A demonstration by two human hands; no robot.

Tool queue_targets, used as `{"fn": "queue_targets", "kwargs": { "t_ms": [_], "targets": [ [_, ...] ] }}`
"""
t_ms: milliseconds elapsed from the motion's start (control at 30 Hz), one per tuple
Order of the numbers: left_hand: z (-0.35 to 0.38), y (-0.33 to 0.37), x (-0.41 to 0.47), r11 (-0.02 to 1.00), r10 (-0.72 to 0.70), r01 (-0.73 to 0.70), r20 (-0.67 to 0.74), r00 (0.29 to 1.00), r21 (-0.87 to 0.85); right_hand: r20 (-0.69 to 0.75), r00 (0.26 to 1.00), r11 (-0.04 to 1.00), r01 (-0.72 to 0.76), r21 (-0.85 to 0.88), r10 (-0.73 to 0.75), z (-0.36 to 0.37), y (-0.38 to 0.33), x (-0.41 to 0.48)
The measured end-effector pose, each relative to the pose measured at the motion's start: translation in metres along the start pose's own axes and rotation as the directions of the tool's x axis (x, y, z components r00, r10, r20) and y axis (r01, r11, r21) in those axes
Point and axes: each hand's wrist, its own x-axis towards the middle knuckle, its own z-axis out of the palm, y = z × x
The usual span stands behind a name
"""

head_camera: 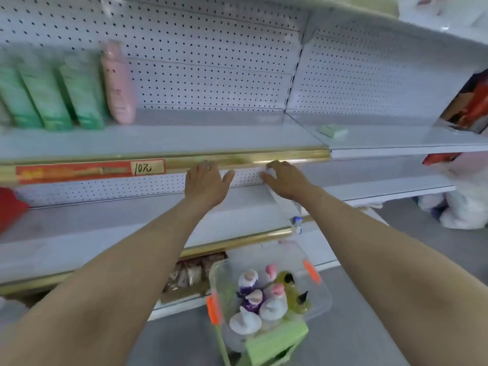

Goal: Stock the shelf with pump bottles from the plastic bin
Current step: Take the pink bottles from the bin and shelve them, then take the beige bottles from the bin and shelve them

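Down on the floor below the arms, a clear plastic bin [287,257] with orange latches [311,270] is sitting on a pale green stand [277,339]. It is holding a cluster of upright pump bottles [248,322]: white-bodied ones, purple ones [253,299], a few with pink pump heads [277,289], and yellow-green ones with black tops [295,294].

Higher up, the shelf [184,141] is showing a smooth white metal deck, a dotted pegboard back [211,62] and a shiny gold rail [237,159] along its front edge, carrying a red price strip [89,171]. Green boxes [50,99] and a tall, rounded pink bottle [118,83] are standing at its left end, all blurred.

The left hand [204,182] is reaching up to the gold rail with fingers straight and thumb spread wide, holding nothing; whether the fingertips are touching the rail is unclear. The right hand [286,179] is curling its fingers over a white bottle [284,204], which is hanging below the wrist in front of the lower shelf, too blurred to make out its pump.
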Motion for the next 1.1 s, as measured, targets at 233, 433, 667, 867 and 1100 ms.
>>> {"fn": "queue_targets", "kwargs": {
  "t_ms": [233, 433, 667, 867, 1100],
  "targets": [
    [0.134, 0.019, -0.074, 0.949, -0.199, 0.256, 0.278, 0.940, -0.186, 0.309, 0.951, 0.997, 0.015, 0.070, -0.036, 0.081, 0.112, -0.013],
    [0.201, 0.013, -0.145, 0.895, -0.263, 0.396, 0.472, 0.842, -0.207, 0.622, 0.783, 0.995, -0.063, 0.083, -0.002, 0.170, 0.168, -0.043],
    [0.277, -0.027, -0.191, 0.761, -0.356, 0.625, 0.695, 0.625, -0.173, 0.785, 0.619, 0.956, -0.218, 0.196, -0.020, 0.242, 0.206, -0.086],
    [0.319, -0.042, -0.203, 0.753, -0.353, 0.621, 0.663, 0.660, -0.218, 0.724, 0.689, 0.932, -0.238, 0.273, -0.036, 0.283, 0.226, -0.103],
    [0.343, -0.043, -0.194, 0.854, -0.260, 0.489, 0.666, 0.699, -0.179, 0.677, 0.736, 0.848, -0.347, 0.400, -0.018, 0.299, 0.236, -0.106]
  ]
}}
